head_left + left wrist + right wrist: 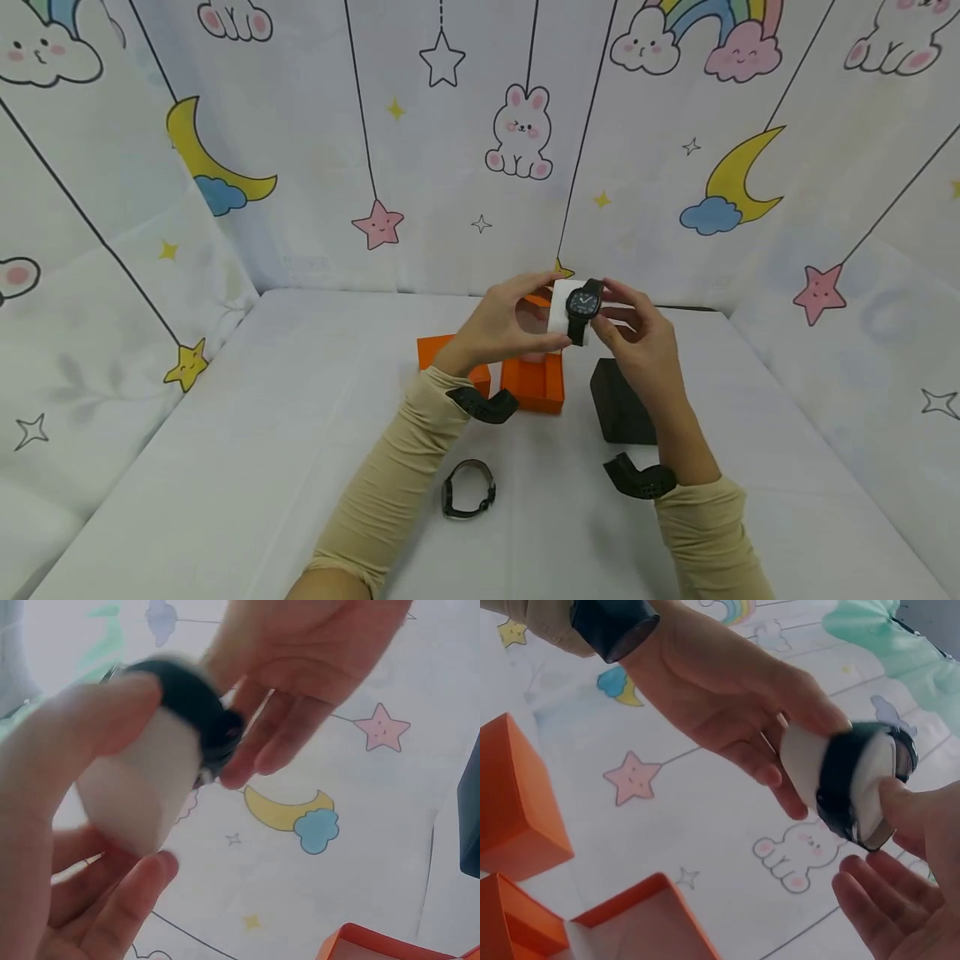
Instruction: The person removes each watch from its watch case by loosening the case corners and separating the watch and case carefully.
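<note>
A black wristwatch (582,303) with a dark square-looking face is wrapped around a white cushion (558,310), held up over the back of the table. My left hand (498,325) grips the cushion at its left end, thumb on one side and fingers on the other. From the right, my right hand (647,337) holds the watch side, its thumb (904,806) against the cushion's end beside the strap. The left wrist view shows the strap (180,694) going round the cushion, with the face mostly hidden there.
Below the hands stand an open orange box (534,392) and another orange piece (435,348), partly behind the left arm. A black box (621,408) lies by the right forearm. Nearer the front, a dark looped watch or band (468,492) rests on the white table (285,467).
</note>
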